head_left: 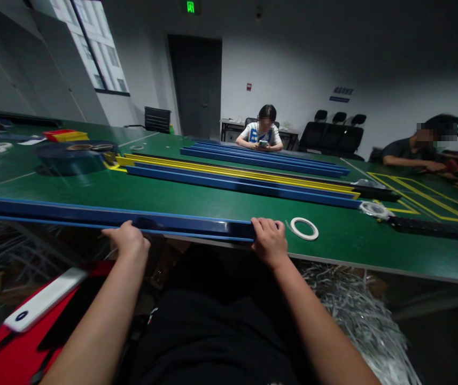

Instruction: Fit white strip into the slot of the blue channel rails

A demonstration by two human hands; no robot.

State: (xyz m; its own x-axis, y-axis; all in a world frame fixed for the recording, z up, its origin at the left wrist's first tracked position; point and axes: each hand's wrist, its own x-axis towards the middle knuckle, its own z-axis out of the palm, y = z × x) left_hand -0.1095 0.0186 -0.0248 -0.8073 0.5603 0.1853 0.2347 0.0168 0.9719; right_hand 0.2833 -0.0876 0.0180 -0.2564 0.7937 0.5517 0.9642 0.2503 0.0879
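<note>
A long blue channel-shaped strip (196,225) lies along the near edge of the green table, running out of view at the left. My right hand (269,240) is closed around its right end, fingers curled over the top. Farther left, my left hand (129,238) grips the strip's near edge, its thumb pointing left; some of its fingers are hidden. Just right of my right hand, a roll of white tape (304,235) lies flat on the table, a loose tail at its left side.
Blue and yellow strips (237,172) lie across the green table (196,200), with more blue strips (261,159) behind. A large dark roll (70,160) stands left. Two people sit beyond the table. Tangled pale strips (357,310) lie below, and a red bag (2,355) is lower left.
</note>
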